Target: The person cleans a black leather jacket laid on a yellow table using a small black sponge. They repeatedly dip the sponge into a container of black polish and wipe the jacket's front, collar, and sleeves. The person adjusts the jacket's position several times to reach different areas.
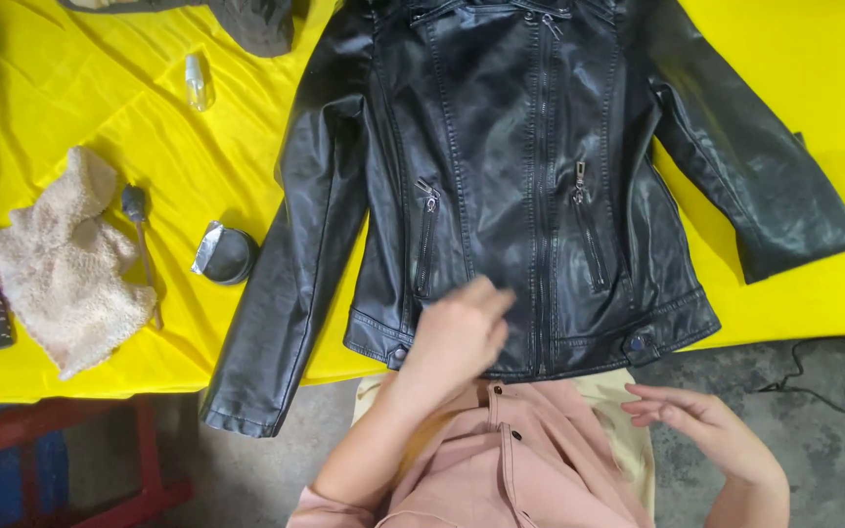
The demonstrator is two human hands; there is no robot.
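A black leather jacket [511,176] lies front up on a yellow cloth [129,147], zipped, sleeves spread to both sides. My left hand [457,328] rests on its lower hem near the centre zip, fingers loosely curled and blurred; whether it pinches anything I cannot tell. My right hand [701,425] hovers below the jacket's right hem corner, fingers spread, holding nothing. A pink garment [501,460] covers my body at the bottom.
Left of the jacket sit a round dark tin with foil [224,254], a small brush [137,220], a beige fluffy cloth [66,264] and a small clear bottle [197,83]. A red stool [61,460] and grey floor [814,420] lie below the table edge.
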